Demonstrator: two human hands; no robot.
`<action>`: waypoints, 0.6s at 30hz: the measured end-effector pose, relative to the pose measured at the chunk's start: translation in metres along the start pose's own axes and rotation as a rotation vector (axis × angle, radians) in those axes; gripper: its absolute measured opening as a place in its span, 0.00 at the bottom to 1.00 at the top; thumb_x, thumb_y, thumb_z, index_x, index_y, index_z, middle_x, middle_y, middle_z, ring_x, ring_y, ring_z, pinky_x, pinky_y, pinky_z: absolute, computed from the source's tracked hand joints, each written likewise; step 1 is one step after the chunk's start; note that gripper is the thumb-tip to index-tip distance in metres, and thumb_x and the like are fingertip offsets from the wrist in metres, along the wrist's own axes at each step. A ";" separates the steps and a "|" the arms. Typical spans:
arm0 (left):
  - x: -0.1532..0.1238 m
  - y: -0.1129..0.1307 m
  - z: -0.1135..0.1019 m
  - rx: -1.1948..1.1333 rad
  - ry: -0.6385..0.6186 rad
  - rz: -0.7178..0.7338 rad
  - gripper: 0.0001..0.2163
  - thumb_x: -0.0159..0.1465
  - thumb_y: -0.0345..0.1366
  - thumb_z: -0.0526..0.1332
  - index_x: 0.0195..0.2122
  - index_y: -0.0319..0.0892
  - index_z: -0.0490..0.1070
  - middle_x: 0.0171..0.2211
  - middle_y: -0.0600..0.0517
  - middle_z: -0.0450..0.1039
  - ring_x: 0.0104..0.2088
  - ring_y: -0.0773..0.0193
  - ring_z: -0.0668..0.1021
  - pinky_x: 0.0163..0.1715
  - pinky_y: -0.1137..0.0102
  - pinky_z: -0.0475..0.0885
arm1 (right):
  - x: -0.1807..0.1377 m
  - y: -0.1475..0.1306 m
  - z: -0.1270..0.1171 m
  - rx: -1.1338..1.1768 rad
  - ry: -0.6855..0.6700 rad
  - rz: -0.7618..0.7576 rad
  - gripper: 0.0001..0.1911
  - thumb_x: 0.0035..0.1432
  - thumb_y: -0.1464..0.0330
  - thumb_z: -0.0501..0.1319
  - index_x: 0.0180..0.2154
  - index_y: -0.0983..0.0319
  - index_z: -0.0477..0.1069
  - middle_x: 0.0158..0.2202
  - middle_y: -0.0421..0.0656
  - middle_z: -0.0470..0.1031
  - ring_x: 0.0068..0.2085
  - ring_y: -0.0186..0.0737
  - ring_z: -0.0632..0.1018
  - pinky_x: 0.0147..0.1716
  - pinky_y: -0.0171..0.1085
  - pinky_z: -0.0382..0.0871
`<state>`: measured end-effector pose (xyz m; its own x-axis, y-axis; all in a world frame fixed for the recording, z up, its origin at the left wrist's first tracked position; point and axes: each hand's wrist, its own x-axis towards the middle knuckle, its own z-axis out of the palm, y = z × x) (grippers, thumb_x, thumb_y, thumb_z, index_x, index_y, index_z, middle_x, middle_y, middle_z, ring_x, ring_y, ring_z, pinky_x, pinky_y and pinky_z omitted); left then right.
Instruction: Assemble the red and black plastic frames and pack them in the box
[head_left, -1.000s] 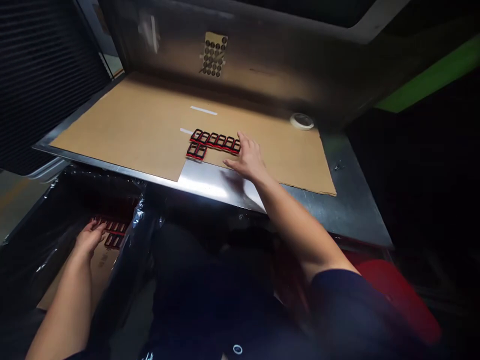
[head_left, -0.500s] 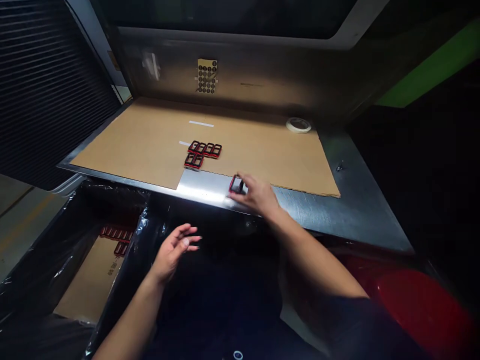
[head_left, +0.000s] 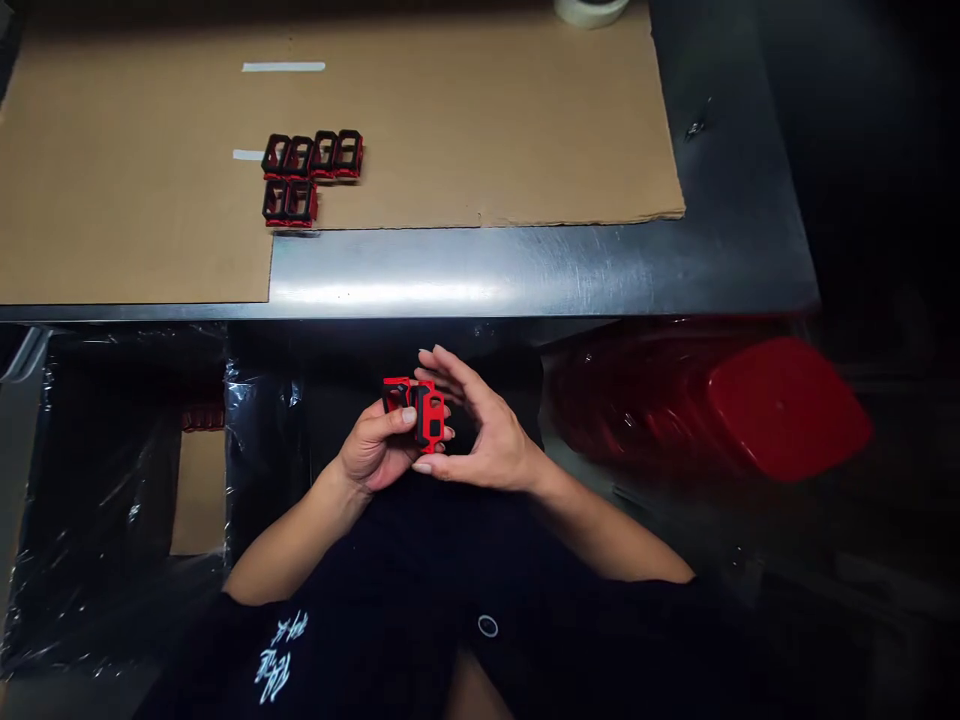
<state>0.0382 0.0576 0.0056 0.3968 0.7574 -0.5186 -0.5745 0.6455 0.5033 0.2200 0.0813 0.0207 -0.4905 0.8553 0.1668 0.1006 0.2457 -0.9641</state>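
Close to my body, my left hand (head_left: 379, 447) grips a red and black plastic frame (head_left: 430, 418), its thumb pressed on the front. A second red and black piece (head_left: 395, 392) shows just left of it; whether the two are joined I cannot tell. My right hand (head_left: 491, 430) is spread around the frame's right side, fingers apart. Its thumb tip lies near the frame's lower edge; contact is unclear. On the cardboard sheet (head_left: 480, 120), several like frames (head_left: 300, 157) stand in two short rows.
The metal table (head_left: 480, 275) shows its bare front edge. A tape roll (head_left: 591, 10) lies at the back, a small metal piece (head_left: 695, 128) at right. A bin lined with black plastic (head_left: 97, 480) holds cardboard (head_left: 199, 495) and red frames (head_left: 202, 418). A red object (head_left: 787, 405) is on the right.
My right hand has come back from the table edge with a frame, which is now in my left hand. My left hand has closed; my right has spread. The view has tilted down.
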 end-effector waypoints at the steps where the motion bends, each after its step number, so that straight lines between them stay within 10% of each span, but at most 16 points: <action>1: -0.002 0.000 -0.001 0.012 -0.009 -0.001 0.20 0.53 0.45 0.76 0.42 0.41 0.76 0.37 0.46 0.82 0.36 0.46 0.85 0.35 0.53 0.83 | 0.000 0.000 0.001 0.041 0.000 -0.003 0.55 0.50 0.61 0.77 0.72 0.53 0.52 0.69 0.52 0.65 0.65 0.53 0.73 0.64 0.50 0.70; 10: -0.019 0.002 -0.015 0.169 0.240 0.240 0.26 0.54 0.60 0.71 0.37 0.41 0.75 0.25 0.53 0.75 0.23 0.66 0.77 0.24 0.71 0.75 | 0.010 0.002 0.007 0.009 -0.042 0.008 0.44 0.48 0.57 0.78 0.64 0.55 0.67 0.61 0.50 0.75 0.60 0.52 0.77 0.62 0.49 0.70; 14: -0.027 0.008 -0.021 0.211 0.291 0.226 0.24 0.59 0.51 0.72 0.50 0.44 0.73 0.26 0.55 0.77 0.23 0.66 0.78 0.25 0.72 0.76 | 0.006 0.006 0.010 0.016 -0.035 0.057 0.44 0.48 0.59 0.78 0.64 0.56 0.67 0.60 0.50 0.76 0.59 0.51 0.78 0.62 0.48 0.71; 18: -0.028 0.009 -0.021 0.152 0.250 0.181 0.17 0.56 0.42 0.74 0.40 0.41 0.73 0.31 0.53 0.78 0.26 0.66 0.80 0.26 0.74 0.77 | 0.001 0.010 0.016 -0.001 -0.020 0.053 0.44 0.48 0.59 0.78 0.65 0.55 0.67 0.60 0.50 0.76 0.59 0.51 0.78 0.61 0.49 0.71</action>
<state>0.0075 0.0404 0.0101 0.0995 0.8256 -0.5554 -0.4988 0.5243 0.6902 0.2065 0.0774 0.0082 -0.5014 0.8580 0.1117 0.1277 0.2011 -0.9712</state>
